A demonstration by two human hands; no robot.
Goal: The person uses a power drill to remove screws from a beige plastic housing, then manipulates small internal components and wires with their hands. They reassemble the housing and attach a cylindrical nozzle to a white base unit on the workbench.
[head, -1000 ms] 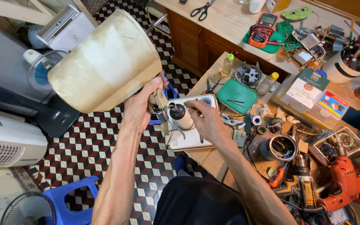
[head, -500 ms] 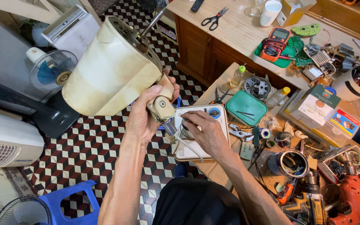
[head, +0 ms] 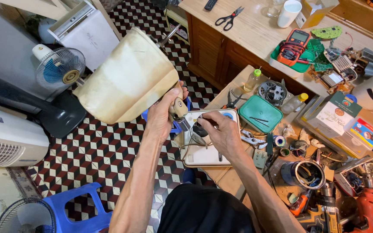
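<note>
Here, left hand (head: 162, 114) clenched round the cream housing (head: 128, 80), held up over the floor, long axis tilting up-left. Right hand (head: 223, 131) nearer the table (head: 234, 86), pinching a black knob (head: 200, 129) just beside, over the white base (head: 208, 151).

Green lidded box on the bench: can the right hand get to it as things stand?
Probably yes. The right hand is on a small black part just left of the green lidded box, with nothing standing between; it would have to let go first.
</note>
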